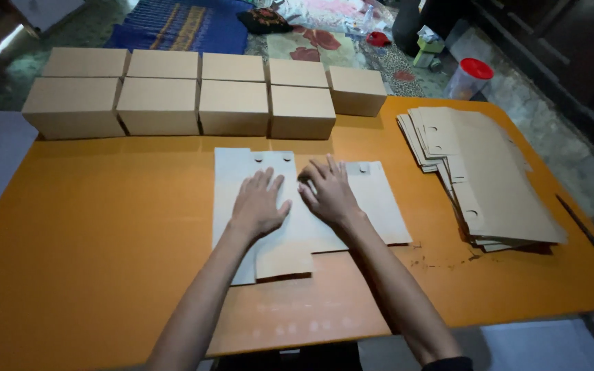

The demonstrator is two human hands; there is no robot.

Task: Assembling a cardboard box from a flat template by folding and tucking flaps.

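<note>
both forearms reach up from the bottom edge of the view over the orange tabletop (pixel 104 227), and at their ends the two hands lie palm down, side by side, on a flat cardboard blank (pixel 379 199); the left hand (pixel 259 204) rests with fingers spread and released on the left half of the sheet, gripping nothing; the right hand (pixel 328 192) presses flat just beside it, fingers fanned toward the far edge, likewise grasping nothing; the cardboard blank is pale, unfolded, lying in the middle of the tabletop, with small round holes near its far edge and a narrower flap jutting toward the camera below the left wrist; along the far edge of the tabletop stands a row of folded brown boxes (pixel 159 103), set two deep and touching one another, with a single box (pixel 357 91) at the right end of the row; to the right, well apart from the hands, lies a stack of flat cardboard sheets (pixel 489 178), fanned slightly and running toward the near right corner; a dark slim tool (pixel 589 237), too dim to identify, lies at the right rim of the tabletop; beyond the tabletop, on the floor, a clear jar with a red lid (pixel 470 77) stands near patterned cloth (pixel 180 24).
</note>
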